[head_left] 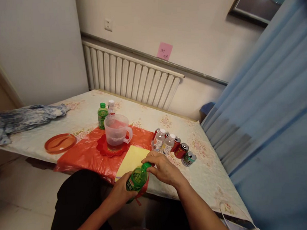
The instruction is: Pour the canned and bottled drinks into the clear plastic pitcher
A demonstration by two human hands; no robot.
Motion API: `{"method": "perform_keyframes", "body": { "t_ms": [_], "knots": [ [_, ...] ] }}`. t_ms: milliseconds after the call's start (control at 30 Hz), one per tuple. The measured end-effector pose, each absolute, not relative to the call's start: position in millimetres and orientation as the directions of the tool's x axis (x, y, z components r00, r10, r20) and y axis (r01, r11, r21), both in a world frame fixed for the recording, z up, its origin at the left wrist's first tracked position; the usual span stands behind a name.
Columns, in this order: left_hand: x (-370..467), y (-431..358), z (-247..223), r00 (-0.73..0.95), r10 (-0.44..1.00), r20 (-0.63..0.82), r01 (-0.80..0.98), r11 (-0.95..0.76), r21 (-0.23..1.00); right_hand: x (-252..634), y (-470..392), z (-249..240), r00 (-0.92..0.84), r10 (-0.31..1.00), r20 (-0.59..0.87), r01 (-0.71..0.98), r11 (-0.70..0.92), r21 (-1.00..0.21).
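Observation:
A green plastic drink bottle (138, 178) is tilted over the table's front edge. My left hand (120, 189) is wrapped round its body. The fingers of my right hand (161, 165) close on the bottle's green cap (146, 166) at the top; whether the cap is loose cannot be seen. Just beyond lies a yellow sheet (133, 157) on a red plastic bag (86, 154). A clear measuring jug (115, 132) with a little liquid at the bottom stands on a red scalloped plate (101, 147), left of my hands.
Behind the jug stand another green bottle (102, 117) and a clear white-capped bottle (111, 107). Clear bottles (158, 141) and several cans (181, 150) stand to the right. An orange lid (60, 143) and crumpled cloth (32, 118) lie left. A blue curtain (268, 105) hangs right.

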State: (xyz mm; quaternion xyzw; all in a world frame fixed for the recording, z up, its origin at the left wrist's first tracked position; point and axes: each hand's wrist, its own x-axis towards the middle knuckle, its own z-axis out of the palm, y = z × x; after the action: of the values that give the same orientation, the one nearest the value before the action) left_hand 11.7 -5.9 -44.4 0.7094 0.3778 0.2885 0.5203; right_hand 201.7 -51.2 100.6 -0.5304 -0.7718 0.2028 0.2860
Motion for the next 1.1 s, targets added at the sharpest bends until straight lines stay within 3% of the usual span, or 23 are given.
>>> {"method": "perform_keyframes", "body": {
  "t_ms": [400,733,867,1100],
  "knots": [
    [24,-5,-36,0.581,0.814,0.009,0.204,-0.156,0.966,211,-54,102,-0.249,0.943,0.223,0.764,0.332,-0.553],
    [40,4,-32,0.614,0.787,0.055,0.162,-0.194,0.968,221,-58,111,-0.196,0.946,0.257,0.742,0.314,-0.592],
    [48,8,-37,0.607,0.79,0.086,0.15,-0.22,0.964,232,-61,100,-0.085,0.965,0.248,0.709,0.233,-0.666],
    [62,12,-37,0.624,0.774,0.111,0.072,-0.198,0.977,242,-71,29,0.179,0.974,0.141,0.443,0.048,-0.895]
  ]
}}
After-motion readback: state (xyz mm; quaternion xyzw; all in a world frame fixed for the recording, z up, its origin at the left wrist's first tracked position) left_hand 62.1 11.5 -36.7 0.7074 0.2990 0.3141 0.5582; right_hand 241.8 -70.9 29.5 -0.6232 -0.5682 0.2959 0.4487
